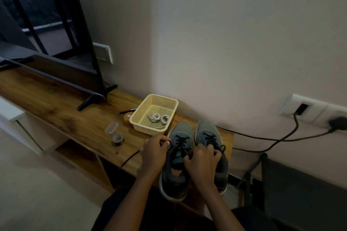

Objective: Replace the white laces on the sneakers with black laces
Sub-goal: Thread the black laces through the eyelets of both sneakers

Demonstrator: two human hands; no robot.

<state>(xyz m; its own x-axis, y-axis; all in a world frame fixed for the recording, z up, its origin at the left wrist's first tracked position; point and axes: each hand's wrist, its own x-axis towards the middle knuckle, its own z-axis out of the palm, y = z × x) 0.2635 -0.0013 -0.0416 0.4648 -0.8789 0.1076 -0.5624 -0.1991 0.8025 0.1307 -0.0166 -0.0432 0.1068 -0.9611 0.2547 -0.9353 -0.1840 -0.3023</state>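
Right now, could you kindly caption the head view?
Left hand and right hand grip black lace on a sneaker; white laces lie in the basket.

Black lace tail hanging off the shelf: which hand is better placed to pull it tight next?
Probably the left hand: it pinches the black lace on that side of the left sneaker. The right hand grips that sneaker at the eyelets.

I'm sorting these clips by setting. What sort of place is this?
Most likely a room in a home, perhaps a living room: a flat-screen TV stands on a low wooden cabinet against a plain wall with power sockets, and sneakers sit on the cabinet.
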